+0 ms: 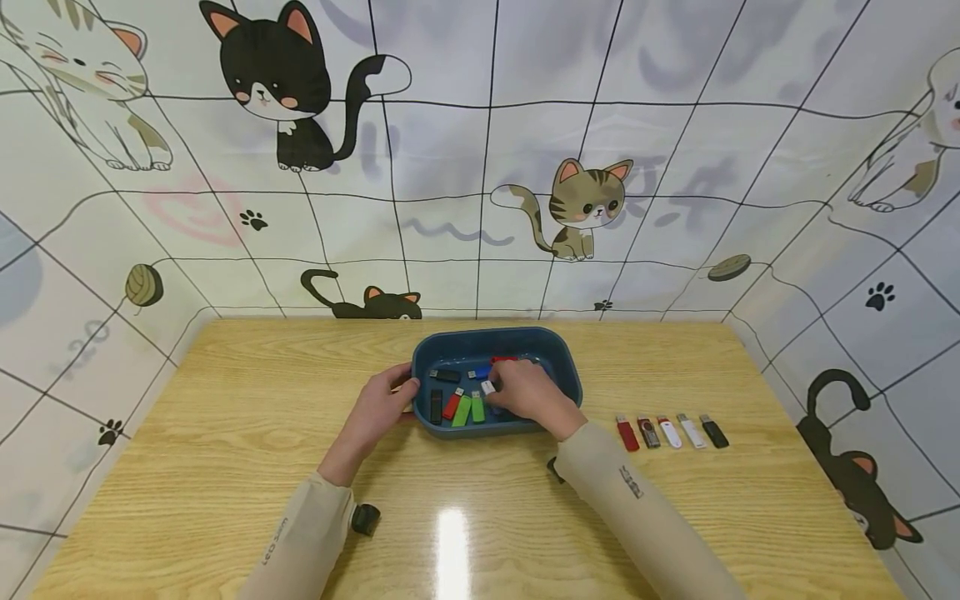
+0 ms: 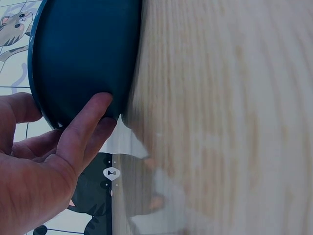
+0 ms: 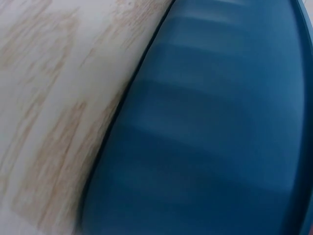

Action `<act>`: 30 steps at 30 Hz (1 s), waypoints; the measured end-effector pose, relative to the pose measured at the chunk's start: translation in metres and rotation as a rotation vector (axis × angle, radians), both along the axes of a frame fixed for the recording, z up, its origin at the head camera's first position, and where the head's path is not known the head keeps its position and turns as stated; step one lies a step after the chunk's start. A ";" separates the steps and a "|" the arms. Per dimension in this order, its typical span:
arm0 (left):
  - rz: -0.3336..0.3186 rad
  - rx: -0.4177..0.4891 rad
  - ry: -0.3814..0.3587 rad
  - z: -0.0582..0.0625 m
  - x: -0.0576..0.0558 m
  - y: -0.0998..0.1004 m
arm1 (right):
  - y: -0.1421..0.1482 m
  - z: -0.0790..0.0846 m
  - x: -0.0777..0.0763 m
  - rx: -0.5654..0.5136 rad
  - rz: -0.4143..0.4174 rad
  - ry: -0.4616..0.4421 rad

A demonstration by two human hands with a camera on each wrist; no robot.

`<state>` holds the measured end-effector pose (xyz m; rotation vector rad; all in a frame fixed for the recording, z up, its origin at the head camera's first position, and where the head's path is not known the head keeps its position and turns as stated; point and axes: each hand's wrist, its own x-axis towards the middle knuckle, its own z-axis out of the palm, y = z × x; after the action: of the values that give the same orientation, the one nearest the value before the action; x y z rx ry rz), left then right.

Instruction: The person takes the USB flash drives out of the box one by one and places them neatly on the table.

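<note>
A dark blue plastic tray (image 1: 551,425) stands on the wooden table. My left hand (image 1: 378,408) holds its left end; in the left wrist view, my fingers (image 2: 85,122) press the outer wall. My right hand (image 1: 528,390) reaches inside the tray and pinches a white USB stick (image 1: 488,387), partly hidden by the fingers. Beside it lie a green USB stick (image 1: 477,407), another green one (image 1: 462,411), a red one (image 1: 452,404) and a black one (image 1: 436,407). Farther back are a dark stick (image 1: 446,376), a blue one (image 1: 478,373) and a red one (image 1: 504,359). The right wrist view shows only the tray's wall (image 3: 195,122) and table.
Right of the tray, several USB sticks lie in a row, from a dark red one (image 1: 627,433) through a white one (image 1: 691,431) to a black one (image 1: 714,431). The wooden table (image 1: 225,467) ends at a cat-printed backdrop (image 1: 450,233).
</note>
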<state>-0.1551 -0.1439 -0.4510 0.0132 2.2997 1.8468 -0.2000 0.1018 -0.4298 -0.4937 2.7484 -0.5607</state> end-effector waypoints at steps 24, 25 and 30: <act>-0.011 0.010 0.007 0.001 0.001 0.000 | 0.002 0.001 0.006 -0.008 0.016 0.099; -0.009 0.009 0.005 0.001 0.000 0.000 | 0.002 0.001 0.006 -0.006 0.015 0.104; -0.003 0.012 -0.002 0.001 0.001 0.000 | 0.005 0.008 0.010 -0.015 -0.037 0.115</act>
<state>-0.1544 -0.1441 -0.4503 0.0169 2.2859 1.8591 -0.1900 0.1070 -0.4217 -0.4942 2.8698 -0.5785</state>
